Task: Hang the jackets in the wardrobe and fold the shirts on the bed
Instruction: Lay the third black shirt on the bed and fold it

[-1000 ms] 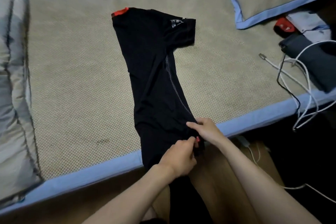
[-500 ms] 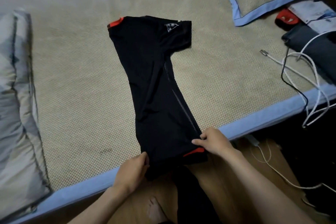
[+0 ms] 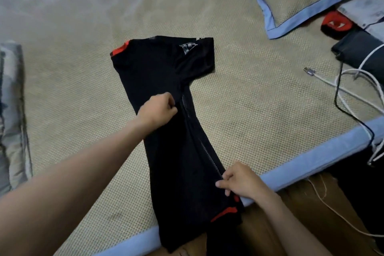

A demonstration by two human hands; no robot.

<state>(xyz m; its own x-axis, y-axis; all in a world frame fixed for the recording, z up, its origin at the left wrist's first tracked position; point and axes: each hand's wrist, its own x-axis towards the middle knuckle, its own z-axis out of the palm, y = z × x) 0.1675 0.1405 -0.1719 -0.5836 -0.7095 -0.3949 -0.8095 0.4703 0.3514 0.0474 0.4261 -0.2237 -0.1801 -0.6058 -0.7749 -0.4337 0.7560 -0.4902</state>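
head | both hands pinch shirt [image 3: 166, 81]: left [image 3: 158, 112] mid-body, right [image 3: 239, 181] hem at bed edge [image 3: 311, 164]

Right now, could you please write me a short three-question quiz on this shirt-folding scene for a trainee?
1. True or false: the black shirt lies wholly on the bed mat.
2. Which hand is on the shirt's middle? A) left hand B) right hand C) neither
3. Fill in: the trim at the shirt's hem is ___.

Key
1. False: the hem end hangs over the mat's blue edge.
2. A: the left hand, fingers curled, sits mid-shirt, while the right hand pinches the side seam near the hem.
3. Red.
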